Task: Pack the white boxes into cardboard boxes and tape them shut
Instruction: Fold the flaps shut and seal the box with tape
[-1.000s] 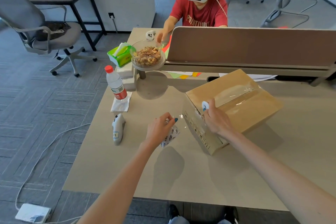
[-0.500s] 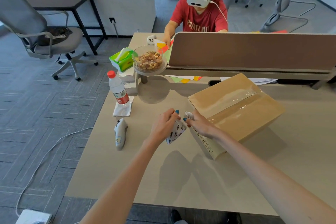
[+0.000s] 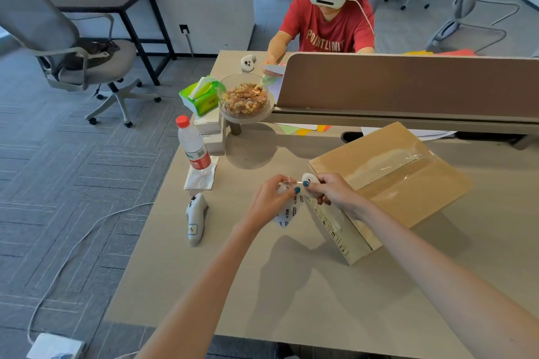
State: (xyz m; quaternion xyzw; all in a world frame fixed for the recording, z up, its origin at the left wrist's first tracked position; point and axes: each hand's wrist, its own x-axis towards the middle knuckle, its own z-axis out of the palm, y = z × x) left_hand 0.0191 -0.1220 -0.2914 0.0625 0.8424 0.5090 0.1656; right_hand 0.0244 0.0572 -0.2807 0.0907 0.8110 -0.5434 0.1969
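Both hands meet in front of the near-left corner of the cardboard box (image 3: 390,183), mid-table (image 3: 291,285).

Left hand (image 3: 271,201): fingers curled, pinching the clear printed tape (image 3: 287,210). A loose piece with dark print hangs below the hand, just above the table top. Fingertips touch or nearly touch the right hand's.

Right hand (image 3: 335,194): closed around a small white tape cutter (image 3: 309,179), which sticks out at the top of the fist. The hand is right against the box's near-left corner; cannot tell whether it rests on it.

Cardboard box: flaps shut, a shiny strip of clear tape along the top seam. It sits turned at an angle to the table edge, right of both hands. Its narrow end face, with printed marks, faces the camera and lies directly under the right wrist. No white boxes visible near the hands; a small stack of white boxes (image 3: 208,131) stands at the far left of the table under a green tissue pack (image 3: 199,96).

Other stuff on the table: water bottle (image 3: 194,144) with a red cap on a napkin, left of the hands; grey controller (image 3: 197,217) lying nearer the left edge, well apart from the left hand; bowl of nuts (image 3: 245,97) on a raised stand behind. A person in a red shirt (image 3: 326,29) with a headset sits across, behind the divider (image 3: 408,81).
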